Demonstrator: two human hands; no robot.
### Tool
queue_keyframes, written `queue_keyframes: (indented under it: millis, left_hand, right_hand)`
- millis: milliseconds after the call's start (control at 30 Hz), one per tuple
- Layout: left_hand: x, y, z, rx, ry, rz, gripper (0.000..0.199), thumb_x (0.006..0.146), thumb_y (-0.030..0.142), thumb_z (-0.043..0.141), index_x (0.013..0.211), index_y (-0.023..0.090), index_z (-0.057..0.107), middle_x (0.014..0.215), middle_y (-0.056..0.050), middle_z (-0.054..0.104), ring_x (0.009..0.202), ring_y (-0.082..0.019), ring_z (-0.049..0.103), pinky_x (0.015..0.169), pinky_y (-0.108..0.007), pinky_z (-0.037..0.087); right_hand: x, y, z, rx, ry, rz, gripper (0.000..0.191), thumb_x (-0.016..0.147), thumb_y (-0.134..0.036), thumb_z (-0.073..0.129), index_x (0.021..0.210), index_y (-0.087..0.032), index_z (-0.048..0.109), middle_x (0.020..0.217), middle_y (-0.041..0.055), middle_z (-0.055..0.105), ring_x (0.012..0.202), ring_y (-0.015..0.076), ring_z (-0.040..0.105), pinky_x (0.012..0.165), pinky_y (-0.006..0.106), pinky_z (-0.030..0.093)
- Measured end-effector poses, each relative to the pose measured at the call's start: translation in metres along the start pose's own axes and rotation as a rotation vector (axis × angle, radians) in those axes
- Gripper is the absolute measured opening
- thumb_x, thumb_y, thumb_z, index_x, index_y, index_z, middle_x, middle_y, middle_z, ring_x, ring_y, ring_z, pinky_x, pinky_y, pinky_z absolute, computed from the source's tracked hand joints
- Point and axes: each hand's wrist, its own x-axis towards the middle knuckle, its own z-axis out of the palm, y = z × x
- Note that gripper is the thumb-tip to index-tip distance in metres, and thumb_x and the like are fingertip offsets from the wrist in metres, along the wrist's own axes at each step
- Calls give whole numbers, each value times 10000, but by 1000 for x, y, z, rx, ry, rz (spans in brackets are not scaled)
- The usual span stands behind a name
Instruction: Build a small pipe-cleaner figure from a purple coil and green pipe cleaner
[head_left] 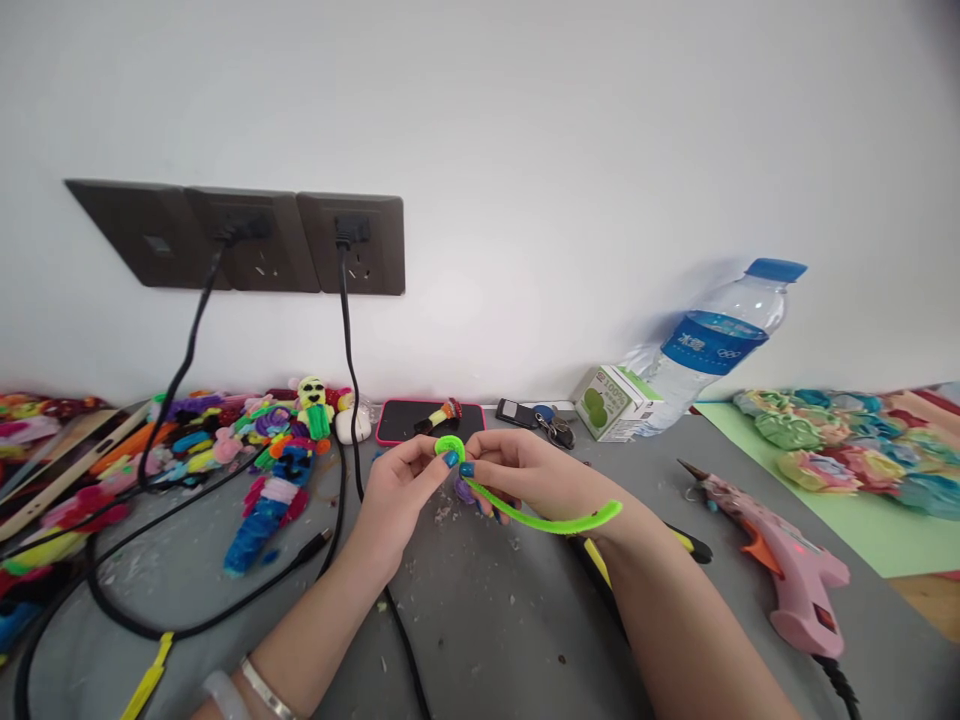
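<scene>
Over the middle of the grey table, my left hand (397, 495) pinches the coiled end of a bright green pipe cleaner (555, 525). My right hand (521, 465) is closed on the same pipe cleaner beside the coil, thumb against fingers. The loose tail runs right from the fingertips, curving up across my right wrist. A small purple piece (464, 490) shows under the coil at the right fingers; whether it is held or joined to the green is unclear. Partly hidden by my right forearm lies a tool with black and yellow handles (598, 563).
A pink glue gun (802, 580) lies on the right. Behind my hands are a phone (401, 420), keys (556, 428), a green-white box (611, 405) and a leaning water bottle (712, 345). Pipe-cleaner figures (266, 515) and black cables (187, 632) cover the left.
</scene>
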Motion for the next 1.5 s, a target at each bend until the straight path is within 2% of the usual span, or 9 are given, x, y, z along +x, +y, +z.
queue_keyframes:
  millis: [133,333,567,900,1233,1500]
  left_hand:
    - [0,-1,0,19,-1,5,190,752,342,742,846,177,760,739,-11,649,657,-106,500,621,-202,405]
    - [2,-1,1,29,5,5,185,749,342,744,840,183,762,718,-6,630,655,-107,498,622,-204,408]
    - [1,1,2,46,3,4,190,745,347,741,827,177,763,684,-10,606,650,-121,496,612,-215,408]
    - [2,0,2,35,-17,0,169,753,335,735,814,178,750,740,-13,647,673,-117,513,626,-207,411]
    - [0,3,2,63,-10,-3,220,741,353,738,852,165,755,757,-35,657,682,-139,528,622,-225,414]
    - [0,2,1,48,-40,-3,185,753,342,729,840,181,756,741,-13,646,668,-123,518,611,-217,409]
  right_hand:
    - [-5,-2,-2,-47,4,-17,245,854,-415,594,797,-189,518,654,-4,629,567,114,550,504,223,351]
    - [-8,-2,-5,-36,-2,-8,295,845,-473,602,810,-193,514,662,-2,624,575,119,532,532,243,366]
    - [-7,-3,-6,-42,0,9,303,837,-476,611,801,-188,525,647,-1,622,565,117,519,547,252,385]
    - [-8,-3,-3,-42,35,-18,263,835,-423,626,774,-184,536,658,-9,628,588,110,519,564,243,372]
    - [-5,-2,-1,-4,48,-8,286,808,-440,663,764,-184,545,667,-4,655,601,122,585,566,240,389]
    - [-2,1,-3,64,36,-30,307,774,-449,704,770,-167,582,743,34,709,655,135,631,627,258,458]
